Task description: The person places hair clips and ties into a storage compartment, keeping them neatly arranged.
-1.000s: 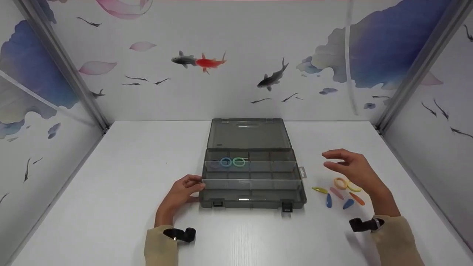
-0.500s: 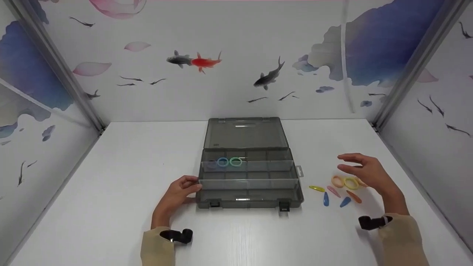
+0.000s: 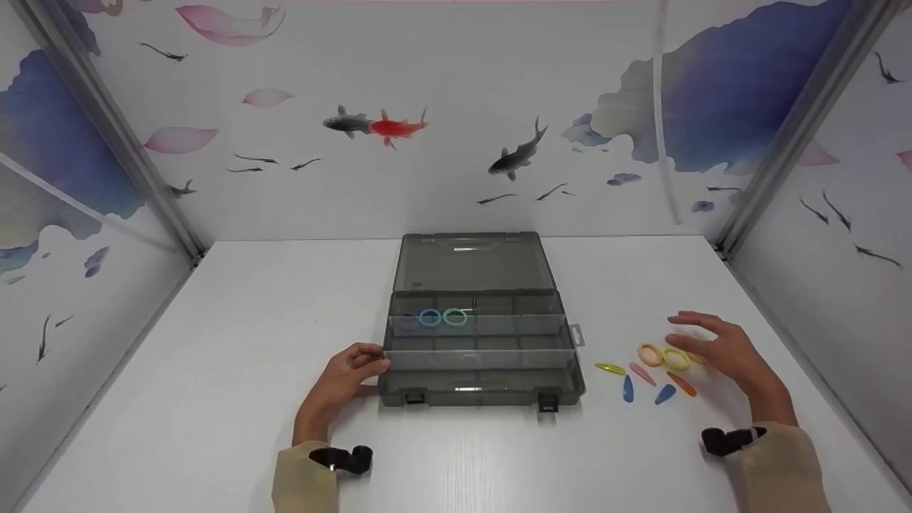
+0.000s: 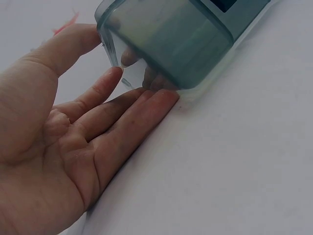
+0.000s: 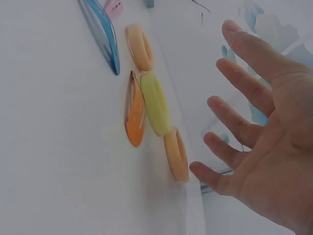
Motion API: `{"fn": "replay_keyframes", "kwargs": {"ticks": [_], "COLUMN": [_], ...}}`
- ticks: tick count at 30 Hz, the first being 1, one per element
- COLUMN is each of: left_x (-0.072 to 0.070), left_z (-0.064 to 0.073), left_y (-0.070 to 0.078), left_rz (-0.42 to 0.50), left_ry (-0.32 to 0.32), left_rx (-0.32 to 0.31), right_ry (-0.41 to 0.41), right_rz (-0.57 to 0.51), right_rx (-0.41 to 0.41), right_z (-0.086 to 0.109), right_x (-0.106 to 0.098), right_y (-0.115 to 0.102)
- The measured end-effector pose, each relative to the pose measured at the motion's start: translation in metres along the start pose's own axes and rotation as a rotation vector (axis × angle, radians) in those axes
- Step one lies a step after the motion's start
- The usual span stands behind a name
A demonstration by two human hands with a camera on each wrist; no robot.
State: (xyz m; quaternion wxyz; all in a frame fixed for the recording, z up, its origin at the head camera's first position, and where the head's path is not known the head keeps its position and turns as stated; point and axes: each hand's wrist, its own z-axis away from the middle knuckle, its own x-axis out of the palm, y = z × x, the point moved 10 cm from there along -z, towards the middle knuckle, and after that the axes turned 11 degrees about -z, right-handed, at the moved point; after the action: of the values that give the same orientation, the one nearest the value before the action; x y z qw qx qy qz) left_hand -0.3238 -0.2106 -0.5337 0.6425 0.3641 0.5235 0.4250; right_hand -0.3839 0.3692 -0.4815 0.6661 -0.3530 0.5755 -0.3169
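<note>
A dark translucent compartment box (image 3: 481, 399) lies with its lid (image 3: 474, 267) folded back. In its rear row are a blue hair tie (image 3: 430, 318), a green hair tie (image 3: 454, 317) and a dim purple one. My left hand (image 3: 342, 381) rests against the box's left side, thumb at the rim and fingers straight along the wall. Spread and holding nothing, my right hand (image 3: 730, 356) hovers by a yellow hair tie (image 5: 155, 104) and two peach hair ties (image 5: 139, 47). An orange snap hair clip (image 5: 135, 115) lies beside them, partly touching the yellow tie in the right wrist view.
More snap clips lie right of the box: a yellow clip (image 3: 610, 368), a pink clip (image 3: 643, 374) and two blue clips (image 3: 628, 389). Printed panels (image 3: 456, 185) wall the white table (image 3: 456, 463) at the back and sides.
My right hand has moved rightward, then lower towards the hair ties. My left hand stays at the box's side. The whole head view has shifted slightly.
</note>
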Motion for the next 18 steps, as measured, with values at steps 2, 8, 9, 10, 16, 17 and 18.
{"fn": "replay_keyframes", "kwargs": {"ticks": [2,8,9,10,16,17,18], "left_x": [0.0,0.001,0.001,0.001,0.001,0.001,0.0], "left_z": [0.0,0.0,0.0,0.0,0.0,0.0,-0.001], "left_y": [-0.001,-0.001,-0.002,-0.002,-0.001,-0.001,0.0], "left_rz": [-0.005,-0.006,-0.007,-0.009,-0.017,-0.016,-0.018], "left_ry": [0.001,0.001,-0.001,-0.002,0.0,0.001,0.003], "left_rx": [-0.003,0.006,0.005,0.001,0.002,0.003,0.008], "right_ry": [-0.021,-0.088,-0.1,-0.11,-0.141,-0.142,-0.142], "right_rz": [-0.008,0.069,0.086,0.1,0.115,0.116,0.116], "right_rx": [0.041,0.073,0.067,0.063,0.041,0.039,0.034], "right_z": [0.0,-0.001,-0.001,-0.001,0.001,0.001,0.0], "right_x": [0.003,0.015,0.017,0.018,0.026,0.027,0.028], "right_y": [0.007,0.015,0.015,0.015,0.013,0.012,0.011]}}
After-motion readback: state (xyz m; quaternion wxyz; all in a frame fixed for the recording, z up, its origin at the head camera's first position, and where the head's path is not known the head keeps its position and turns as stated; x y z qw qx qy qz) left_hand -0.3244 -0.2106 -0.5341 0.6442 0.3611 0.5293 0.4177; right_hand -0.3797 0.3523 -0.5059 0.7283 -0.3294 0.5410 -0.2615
